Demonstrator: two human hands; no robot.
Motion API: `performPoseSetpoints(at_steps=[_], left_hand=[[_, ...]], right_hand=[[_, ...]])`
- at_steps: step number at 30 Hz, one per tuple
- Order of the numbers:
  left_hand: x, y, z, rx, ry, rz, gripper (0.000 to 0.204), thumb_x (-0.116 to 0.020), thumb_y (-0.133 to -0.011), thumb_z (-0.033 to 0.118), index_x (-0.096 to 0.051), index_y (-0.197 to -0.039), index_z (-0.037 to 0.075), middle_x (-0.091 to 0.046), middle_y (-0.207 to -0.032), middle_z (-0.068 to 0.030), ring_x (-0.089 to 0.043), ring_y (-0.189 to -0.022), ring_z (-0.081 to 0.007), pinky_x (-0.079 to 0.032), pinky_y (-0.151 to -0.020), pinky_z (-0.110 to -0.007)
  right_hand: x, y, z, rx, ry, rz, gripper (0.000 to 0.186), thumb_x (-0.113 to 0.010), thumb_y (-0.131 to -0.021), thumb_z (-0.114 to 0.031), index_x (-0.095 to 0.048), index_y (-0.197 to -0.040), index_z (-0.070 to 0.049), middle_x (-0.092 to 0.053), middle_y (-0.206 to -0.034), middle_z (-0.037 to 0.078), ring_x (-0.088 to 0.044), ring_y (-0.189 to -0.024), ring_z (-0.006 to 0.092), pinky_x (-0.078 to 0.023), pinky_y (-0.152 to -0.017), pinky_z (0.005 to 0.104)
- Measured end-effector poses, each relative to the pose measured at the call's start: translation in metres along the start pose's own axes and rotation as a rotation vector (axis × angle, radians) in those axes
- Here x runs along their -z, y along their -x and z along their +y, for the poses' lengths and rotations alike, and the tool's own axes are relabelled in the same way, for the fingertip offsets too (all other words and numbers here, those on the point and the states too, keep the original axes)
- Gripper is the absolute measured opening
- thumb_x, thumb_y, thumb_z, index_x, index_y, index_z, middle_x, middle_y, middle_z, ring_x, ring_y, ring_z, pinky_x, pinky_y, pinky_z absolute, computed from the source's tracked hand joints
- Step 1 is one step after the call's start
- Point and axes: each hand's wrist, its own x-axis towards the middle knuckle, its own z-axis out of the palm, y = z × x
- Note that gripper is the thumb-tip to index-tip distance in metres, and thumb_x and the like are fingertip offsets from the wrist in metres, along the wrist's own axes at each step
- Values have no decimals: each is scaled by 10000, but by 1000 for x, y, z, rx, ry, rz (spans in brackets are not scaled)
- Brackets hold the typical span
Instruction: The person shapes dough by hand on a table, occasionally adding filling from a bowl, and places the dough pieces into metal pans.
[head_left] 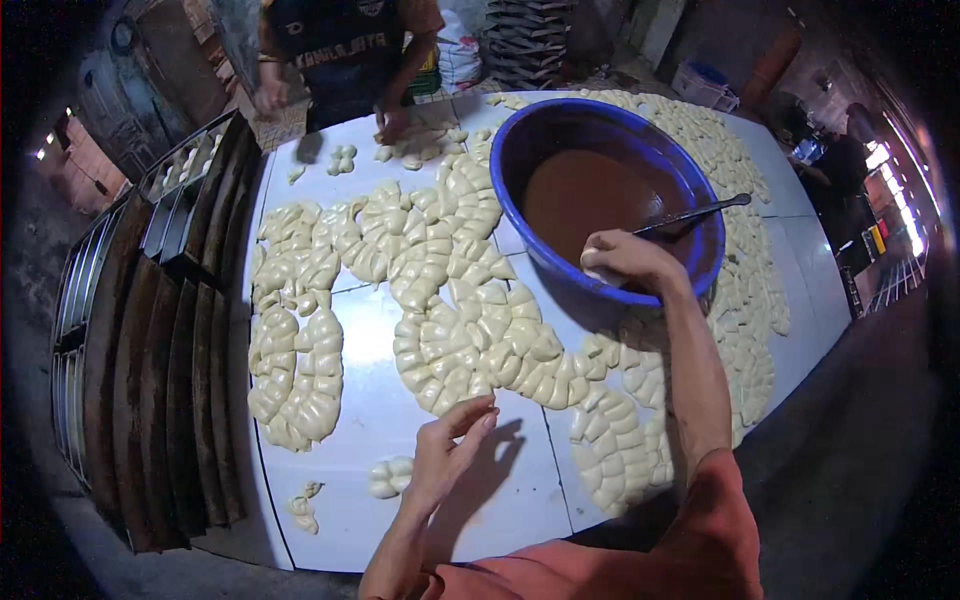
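My left hand [455, 440] hovers at the lower edge of the middle spread of pale, glossy dough pieces [440, 355], fingers loosely curled but apart, with nothing visible in them. My right hand [625, 255] reaches over the near rim of a blue tub [540, 255] of brown liquid [580, 190], its fingers closed; whatever is in them is too hidden to name. A long dark utensil [705, 211] rests across the tub's right side. A small dough cluster [390, 476] lies below my left hand.
White table [350, 520] carries more dough [290, 370]. Stacked metal trays [150, 390] line its left side. Another person [350, 60] works across the table, hands near dough. More stacked racks [525, 40], a white sack [458, 50] and a dark figure [840, 170] are in the background.
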Motion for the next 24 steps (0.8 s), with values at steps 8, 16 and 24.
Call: performPoseSetpoints(at_steps=[8,16,24], left_hand=[[-25,-32,17,-59,258,-18,365,-601,-1023,221,-610,-1284,-34,-678,-1203,-127,-668,-1091,-201,-530,-894,-313],[-35,-41,16,79,960,-97,397,-536,-1041,387,-604,-1262,65,-674,-1145,-69,-637,-1034,-157,-492,-976,-374],[21,-8,-17,149,853,307,298,-693,-954,168,-654,-1150,-52,-698,-974,-110,-676,-826,-198,-578,-747,-321]], right_hand=[[-33,45,-62,248,-957,175,142,-677,-962,-214,-614,-978,-87,-642,-811,-12,-621,-668,66,-510,-597,218],[-160,88,-98,118,-1293,29,196,-645,-980,-197,-572,-1119,-79,-658,-956,28,-664,-792,103,-566,-665,252],[-236,101,-108,486,-302,229,546,-715,-874,-61,-516,-1382,-28,-610,-1198,114,-627,-1062,219,-535,-911,330]])
